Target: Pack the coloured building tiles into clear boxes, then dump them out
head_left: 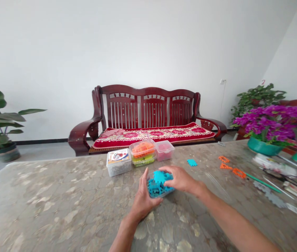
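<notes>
Bare forearms (232, 217) reach from the bottom edge to a clear tub (165, 194) of blue pieces (154, 189) below centre, where the left hand (142, 200), fingers spread round it, should brace while the right hand (182, 179), pinching one notched piece (159, 176), avoids snagging others.

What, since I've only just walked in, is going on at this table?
A person's left hand cups a clear tub of blue pieces on the table, while the right hand holds a lighter blue piece over it. Three other tubs stand just beyond. A loose blue piece and some orange pieces lie off to the right.
</notes>
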`<state>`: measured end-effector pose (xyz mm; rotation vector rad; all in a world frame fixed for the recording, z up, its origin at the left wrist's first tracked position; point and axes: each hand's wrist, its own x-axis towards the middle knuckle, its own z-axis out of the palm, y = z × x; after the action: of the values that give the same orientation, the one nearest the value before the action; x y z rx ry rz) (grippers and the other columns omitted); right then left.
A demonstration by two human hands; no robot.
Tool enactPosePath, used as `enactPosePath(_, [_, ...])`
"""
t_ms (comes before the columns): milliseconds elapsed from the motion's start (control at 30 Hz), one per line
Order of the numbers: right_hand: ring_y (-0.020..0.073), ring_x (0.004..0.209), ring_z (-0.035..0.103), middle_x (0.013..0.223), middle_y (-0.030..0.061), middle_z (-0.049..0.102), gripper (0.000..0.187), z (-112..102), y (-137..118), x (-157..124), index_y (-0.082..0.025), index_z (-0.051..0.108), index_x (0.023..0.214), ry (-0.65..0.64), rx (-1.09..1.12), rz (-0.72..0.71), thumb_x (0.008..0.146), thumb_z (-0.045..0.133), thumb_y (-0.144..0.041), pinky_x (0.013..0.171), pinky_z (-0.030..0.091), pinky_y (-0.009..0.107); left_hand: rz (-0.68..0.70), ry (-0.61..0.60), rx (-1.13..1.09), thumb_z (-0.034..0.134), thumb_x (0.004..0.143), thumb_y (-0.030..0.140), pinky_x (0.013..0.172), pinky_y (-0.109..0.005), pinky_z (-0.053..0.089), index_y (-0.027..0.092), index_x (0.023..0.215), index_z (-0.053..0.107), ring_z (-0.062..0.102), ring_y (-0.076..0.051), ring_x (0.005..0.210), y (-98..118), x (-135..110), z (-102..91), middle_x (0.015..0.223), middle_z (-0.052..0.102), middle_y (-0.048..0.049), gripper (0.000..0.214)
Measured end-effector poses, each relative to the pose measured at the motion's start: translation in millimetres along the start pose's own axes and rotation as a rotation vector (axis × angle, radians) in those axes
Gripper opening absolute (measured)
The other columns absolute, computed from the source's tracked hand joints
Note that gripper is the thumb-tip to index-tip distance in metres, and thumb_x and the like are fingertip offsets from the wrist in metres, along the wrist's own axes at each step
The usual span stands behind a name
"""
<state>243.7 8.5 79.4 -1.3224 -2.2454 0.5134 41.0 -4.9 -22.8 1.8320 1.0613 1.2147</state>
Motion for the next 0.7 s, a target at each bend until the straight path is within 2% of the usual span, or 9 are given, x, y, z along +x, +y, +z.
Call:
enactPosePath(67, [0.0252,0.109,0.063,0.121,0.0059,0.069,0.059,6,-3,3,-0.025,0.066,0.123,-0.033,-0.056,-0.029,0.064,0.074,-0.018,0.097,0.048,0.040,0.003,0.000,0.006,0.076,0.061,0.019,0.113,-0.052,0.033,0.024,0.153,0.007,0.039,-0.032,0.136,-1,0,0.5,0.148,0.032,-0.0152,0.115])
enactPosePath(200, [0.0248,0.112,0.062,0.123,0.0056,0.068,0.057,16,0,6,-0.025,0.066,0.122,-0.033,-0.006,-0.014,0.066,0.072,-0.018,0.098,0.046,0.039,-0.003,0.000,-0.009,0.075,0.062,0.020,0.111,-0.050,0.036,0.024,0.153,0.009,0.042,-0.031,0.133,0,1,1.0,0.148,0.030,-0.0145,0.113])
enactPosePath(333, [0.0216,0.099,0.067,0.106,0.0055,0.074,0.054,18,-3,5,-0.021,0.064,0.123,-0.025,0.044,0.070,0.070,0.065,-0.012,0.093,0.049,0.035,0.012,0.009,0.015,0.074,0.060,0.017,0.114,-0.051,0.031,0.022,0.153,0.011,0.035,-0.033,0.137,-1,1,0.7,0.150,0.028,-0.0148,0.113])
enactPosePath(400, [0.0217,0.101,0.066,0.109,0.0072,0.073,0.053,18,-7,5,-0.018,0.064,0.123,-0.009,0.017,0.080,0.070,0.066,-0.012,0.094,0.048,0.034,0.019,0.009,0.026,0.074,0.059,0.017,0.115,-0.051,0.029,0.022,0.153,0.012,0.033,-0.033,0.139,-2,1,0.5,0.151,0.028,-0.0145,0.112])
enactPosePath(533, [0.0254,0.112,0.061,0.122,0.0095,0.068,0.051,19,-13,6,-0.019,0.064,0.123,-0.018,-0.103,0.059,0.072,0.070,-0.023,0.098,0.044,0.038,0.036,0.001,0.029,0.075,0.060,0.019,0.115,-0.050,0.029,0.022,0.153,0.012,0.033,-0.033,0.139,-4,1,0.5,0.151,0.028,-0.0147,0.112])
enactPosePath(700, [0.0252,0.105,0.062,0.111,0.0082,0.071,0.038,25,-14,10,-0.020,0.067,0.113,-0.068,-0.215,0.043,0.077,0.069,-0.031,0.093,0.043,0.036,0.052,0.002,0.032,0.076,0.061,0.022,0.115,-0.049,0.030,0.022,0.152,0.015,0.036,-0.032,0.137,-4,2,0.2,0.148,0.032,-0.0135,0.110])
